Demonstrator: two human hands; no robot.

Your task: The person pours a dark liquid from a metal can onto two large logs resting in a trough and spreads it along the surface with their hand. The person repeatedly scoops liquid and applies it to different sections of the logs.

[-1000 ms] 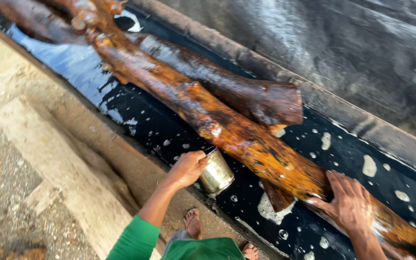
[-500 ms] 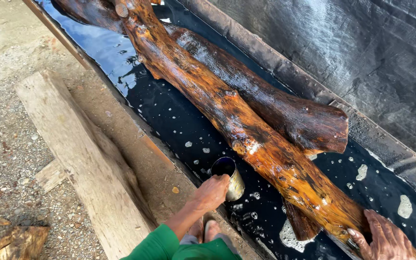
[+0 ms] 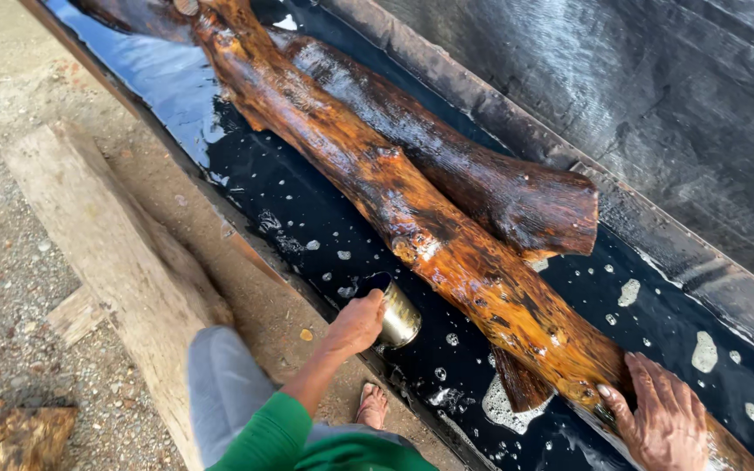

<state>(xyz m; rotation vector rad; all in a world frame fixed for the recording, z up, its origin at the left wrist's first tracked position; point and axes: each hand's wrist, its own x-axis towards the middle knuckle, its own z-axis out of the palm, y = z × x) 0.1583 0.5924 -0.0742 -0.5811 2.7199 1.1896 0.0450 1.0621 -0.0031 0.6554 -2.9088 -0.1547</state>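
Since a moment ago my left hand has tipped the metal cup it grips further toward the dark water beside the wet orange log, while my right hand presses flat, fingers spread, on that log's near end.

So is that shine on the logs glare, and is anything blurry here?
Head view: daylight glints off the wet orange log and the dark liquid; the black sheet shows soft sheen. The left hand with its tin cup looks sharp; edges stretch slightly.
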